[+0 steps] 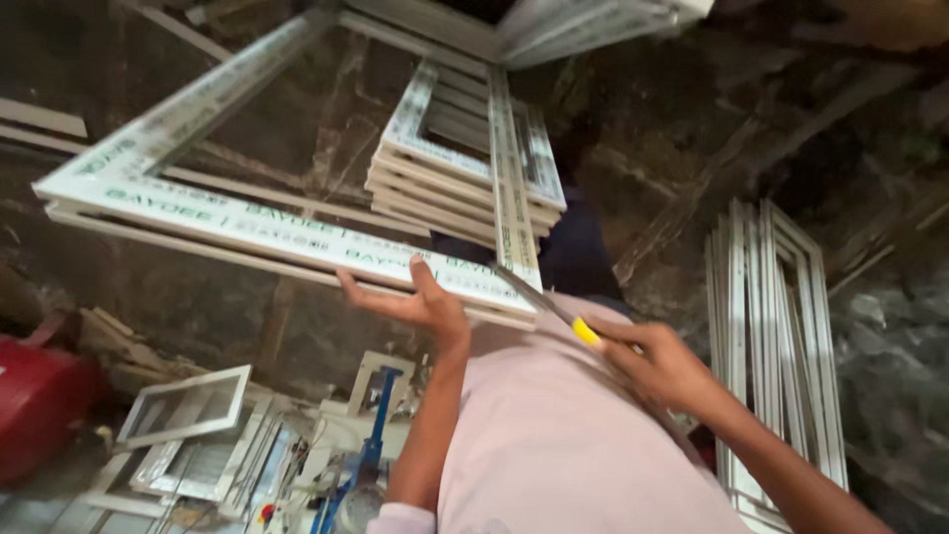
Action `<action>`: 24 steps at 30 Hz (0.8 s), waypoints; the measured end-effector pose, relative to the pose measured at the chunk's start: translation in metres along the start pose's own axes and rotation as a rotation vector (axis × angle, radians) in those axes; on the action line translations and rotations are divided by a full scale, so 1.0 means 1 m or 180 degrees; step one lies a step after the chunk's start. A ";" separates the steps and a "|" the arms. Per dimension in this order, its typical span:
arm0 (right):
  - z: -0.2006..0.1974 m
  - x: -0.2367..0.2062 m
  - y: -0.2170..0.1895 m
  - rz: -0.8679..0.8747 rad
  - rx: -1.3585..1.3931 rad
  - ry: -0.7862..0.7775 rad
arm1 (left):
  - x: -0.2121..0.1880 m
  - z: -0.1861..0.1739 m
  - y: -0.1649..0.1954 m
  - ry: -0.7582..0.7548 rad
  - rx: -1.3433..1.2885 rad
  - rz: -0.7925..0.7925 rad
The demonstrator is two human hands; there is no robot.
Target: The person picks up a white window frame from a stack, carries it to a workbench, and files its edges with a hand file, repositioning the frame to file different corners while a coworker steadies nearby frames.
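Note:
A large white plastic window frame (247, 222) with green lettering lies tilted before me, above a stack of smaller white frames (445, 183). My left hand (420, 297) holds the large frame's near edge from below, palm up, thumb against the profile. My right hand (662, 366) is closed around a tool with a yellow handle (585, 331). Its thin metal blade (529, 295) reaches the frame's near corner. My pink shirt (563, 435) fills the lower middle.
More white frames lean in a bundle at the right (781, 326). Small frames (188, 410) and a blue tool (371, 445) lie lower left. A red object (40, 400) sits at the left edge. Dark rough floor surrounds everything.

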State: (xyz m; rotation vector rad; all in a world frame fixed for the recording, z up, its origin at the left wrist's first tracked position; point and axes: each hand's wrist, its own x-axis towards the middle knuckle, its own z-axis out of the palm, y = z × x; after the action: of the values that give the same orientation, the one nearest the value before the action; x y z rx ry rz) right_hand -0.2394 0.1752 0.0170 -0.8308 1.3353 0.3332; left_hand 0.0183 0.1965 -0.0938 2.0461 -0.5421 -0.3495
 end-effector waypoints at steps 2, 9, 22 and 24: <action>-0.013 -0.011 0.005 0.0661 0.0359 -0.0056 | 0.007 -0.003 -0.003 -0.0018 -0.0355 -0.0259; -0.003 -0.014 0.010 0.0863 0.1386 0.0473 | 0.029 -0.010 -0.002 -0.0188 0.0607 0.0192; -0.011 -0.013 0.062 0.0475 0.1712 0.0580 | 0.062 0.013 0.048 -0.5209 0.1523 0.1993; -0.012 -0.016 0.070 0.0436 0.1619 0.0581 | 0.066 0.028 0.049 -0.5578 0.1367 0.1962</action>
State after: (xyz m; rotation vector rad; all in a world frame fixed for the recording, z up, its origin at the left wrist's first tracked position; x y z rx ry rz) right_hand -0.2971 0.2182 0.0083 -0.3492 1.5615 0.0152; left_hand 0.0512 0.1201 -0.0678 1.2838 -2.3137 -1.7153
